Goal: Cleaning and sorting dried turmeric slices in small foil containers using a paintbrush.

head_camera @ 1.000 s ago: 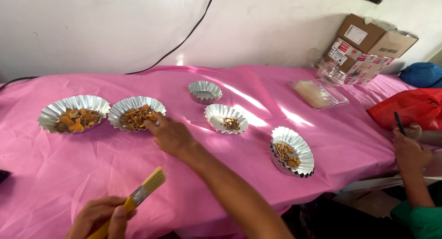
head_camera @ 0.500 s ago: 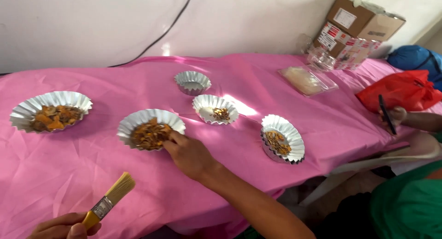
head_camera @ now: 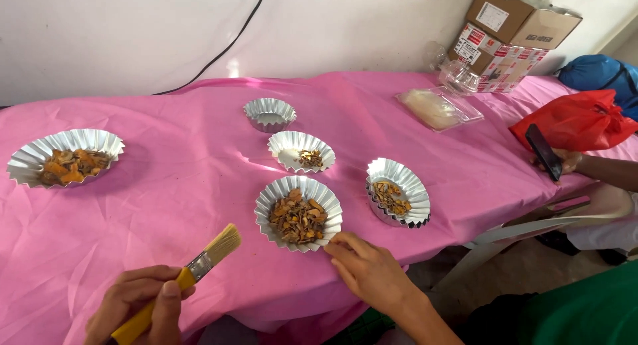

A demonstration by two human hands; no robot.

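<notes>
While left hand (head_camera: 143, 305) grips a bristly brush (head_camera: 179, 282), open right hand (head_camera: 369, 272) touches a crinkled foil dish (head_camera: 299, 215).

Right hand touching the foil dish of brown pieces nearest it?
Touching. The head view shows the right hand with fingertips against the rim of the foil dish.

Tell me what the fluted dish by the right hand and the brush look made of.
Fluted dish: likely thin aluminium foil, shiny silver with crimped pleats.
Brush in the left hand: pale bristles, metal ferrule, glossy yellow handle, plastic or painted wood.
</notes>
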